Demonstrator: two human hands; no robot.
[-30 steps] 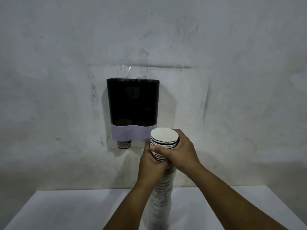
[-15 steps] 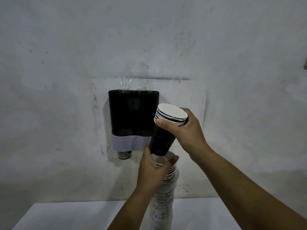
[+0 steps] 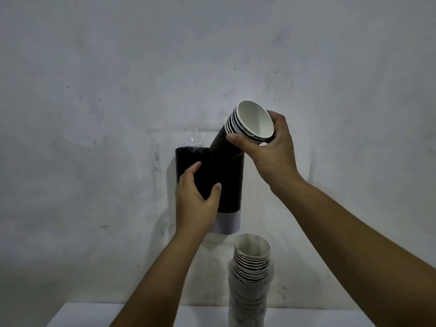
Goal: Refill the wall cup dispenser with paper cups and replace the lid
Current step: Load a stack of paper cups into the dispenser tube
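Observation:
A black wall cup dispenser (image 3: 230,182) with a white band at its bottom hangs on the wall at centre. My left hand (image 3: 197,199) grips its front left side. My right hand (image 3: 271,147) holds a small nested stack of black paper cups (image 3: 245,127) by the rims, tilted, with its lower end at the dispenser's open top right. A tall stack of paper cups in a clear sleeve (image 3: 251,274) stands on the white table below. No lid is in view.
The white table (image 3: 94,315) runs along the bottom edge under a scuffed grey wall. Clear plastic film (image 3: 195,138) sticks up behind the dispenser's top left.
My right hand lifted the small cup stack up and tilted its base to the dispenser's top. My left hand let go of the tall stack and took hold of the dispenser.

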